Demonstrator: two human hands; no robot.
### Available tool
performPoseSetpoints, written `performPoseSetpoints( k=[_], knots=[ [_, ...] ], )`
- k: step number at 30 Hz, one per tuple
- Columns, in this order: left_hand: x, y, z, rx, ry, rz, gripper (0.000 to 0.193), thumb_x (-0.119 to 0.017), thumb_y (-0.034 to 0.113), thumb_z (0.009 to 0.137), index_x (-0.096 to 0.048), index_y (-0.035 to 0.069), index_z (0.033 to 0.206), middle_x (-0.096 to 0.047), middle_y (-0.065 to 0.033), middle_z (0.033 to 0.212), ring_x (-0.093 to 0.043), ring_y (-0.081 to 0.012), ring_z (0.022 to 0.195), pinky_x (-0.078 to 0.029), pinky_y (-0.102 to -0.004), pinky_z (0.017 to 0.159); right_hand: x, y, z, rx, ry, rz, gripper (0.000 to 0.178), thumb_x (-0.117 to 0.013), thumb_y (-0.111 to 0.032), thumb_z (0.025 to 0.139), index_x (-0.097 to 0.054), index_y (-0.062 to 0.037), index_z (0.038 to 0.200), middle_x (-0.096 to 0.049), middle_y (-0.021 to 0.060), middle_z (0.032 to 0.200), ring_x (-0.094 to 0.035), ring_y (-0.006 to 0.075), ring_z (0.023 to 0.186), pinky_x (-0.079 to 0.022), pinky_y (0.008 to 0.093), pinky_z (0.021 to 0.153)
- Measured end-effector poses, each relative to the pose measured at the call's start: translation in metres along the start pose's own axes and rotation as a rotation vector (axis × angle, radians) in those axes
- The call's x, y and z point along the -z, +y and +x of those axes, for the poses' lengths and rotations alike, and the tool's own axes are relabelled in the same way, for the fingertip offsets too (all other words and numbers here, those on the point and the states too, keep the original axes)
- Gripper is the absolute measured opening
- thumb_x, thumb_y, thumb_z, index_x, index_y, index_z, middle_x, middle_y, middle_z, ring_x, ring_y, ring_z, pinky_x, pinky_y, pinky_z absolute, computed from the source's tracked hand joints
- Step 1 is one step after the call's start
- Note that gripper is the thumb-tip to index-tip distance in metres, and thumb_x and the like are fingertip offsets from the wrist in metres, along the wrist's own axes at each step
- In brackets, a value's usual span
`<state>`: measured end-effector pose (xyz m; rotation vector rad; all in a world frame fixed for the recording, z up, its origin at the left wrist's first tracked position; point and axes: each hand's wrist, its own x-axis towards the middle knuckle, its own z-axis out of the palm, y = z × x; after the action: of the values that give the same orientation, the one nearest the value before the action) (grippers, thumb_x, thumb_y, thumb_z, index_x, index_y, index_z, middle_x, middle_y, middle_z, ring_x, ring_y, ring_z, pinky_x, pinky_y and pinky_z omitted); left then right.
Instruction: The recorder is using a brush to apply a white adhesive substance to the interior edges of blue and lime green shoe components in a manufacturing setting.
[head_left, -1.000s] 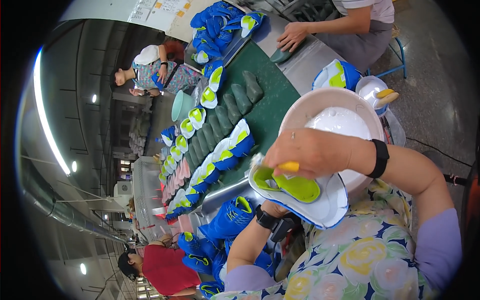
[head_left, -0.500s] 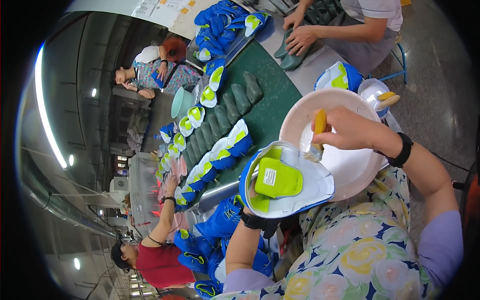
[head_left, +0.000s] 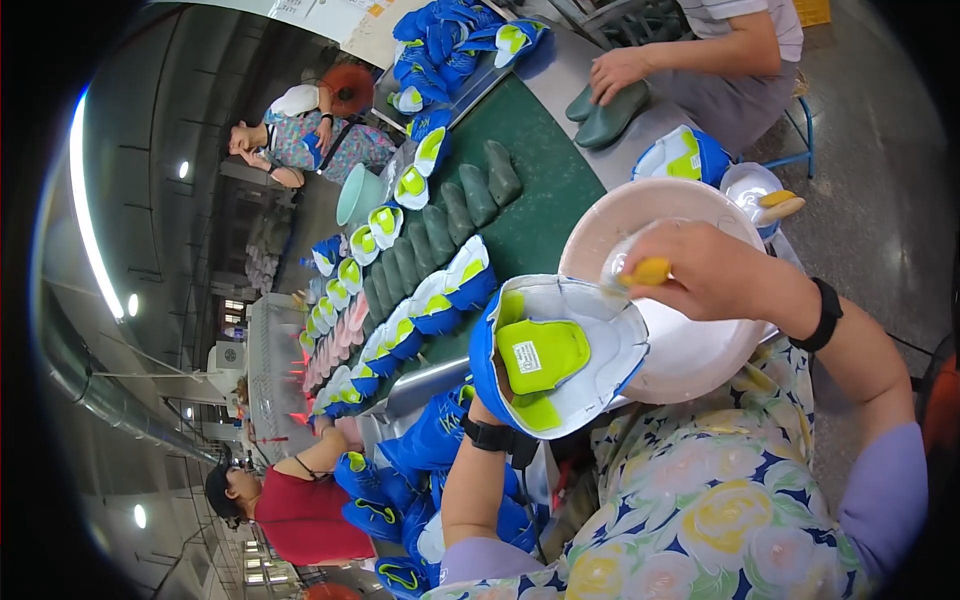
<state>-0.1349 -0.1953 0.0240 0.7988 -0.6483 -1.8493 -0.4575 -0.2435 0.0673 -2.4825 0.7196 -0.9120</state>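
Note:
My left hand (head_left: 482,410) holds up a blue and white shoe upper (head_left: 620,335) with a lime-green padded lining, its sole side facing me. Most of the left fingers are hidden behind the upper. My right hand (head_left: 688,268) is closed around the yellow handle of a brush (head_left: 650,271). The brush head is blurred, close to the upper's far edge and over the pale pink basin (head_left: 720,375). White liquid or a white surface shows inside that basin.
A green conveyor (head_left: 555,150) carries rows of shoe uppers (head_left: 465,275) and dark green shoe lasts (head_left: 480,195). Blue shoes (head_left: 425,440) are piled beside my left arm. A cup (head_left: 750,185) with yellow-handled brushes stands behind the basin. Co-workers sit or stand around the line.
The upper has shifted slightly left and tilted. My right hand has turned, with the brush handle now lower and more level. The red-clad co-worker's arm has drawn back from the conveyor.

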Motion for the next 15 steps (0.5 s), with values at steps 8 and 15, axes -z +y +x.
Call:
performPoseSetpoints(
  k=[8, 15],
  knots=[
    [-0.01, 0.003, 0.011, -0.04, -0.053, 0.041, 0.062, -0.05, 0.049, 0.1, -0.047, 0.005, 0.143, -0.063, -0.0185, 0.13, -0.065, -0.0359, 0.115, -0.054, -0.0499, 0.098, -0.007, 0.014, 0.049, -0.164, 0.257, 0.172, 0.029, -0.073, -0.019, 0.085, -0.055, 0.0007, 0.097, -0.063, 0.0202, 0.072, -0.064, 0.0404, 0.067, -0.05, 0.0446, 0.061],
    [0.124, 0.027, 0.042, -0.524, 0.211, 0.778, 0.054, -0.069, 0.019, 0.088, -0.053, 0.011, 0.139, -0.058, -0.0162, 0.138, -0.059, -0.0327, 0.124, -0.052, -0.0446, 0.102, -0.001, 0.03, 0.011, -0.544, 0.16, 0.23, 0.026, -0.076, -0.022, 0.084, -0.063, 0.001, 0.086, -0.065, 0.0118, 0.073, -0.065, 0.0209, 0.066, -0.048, 0.0347, 0.06]
  ],
)
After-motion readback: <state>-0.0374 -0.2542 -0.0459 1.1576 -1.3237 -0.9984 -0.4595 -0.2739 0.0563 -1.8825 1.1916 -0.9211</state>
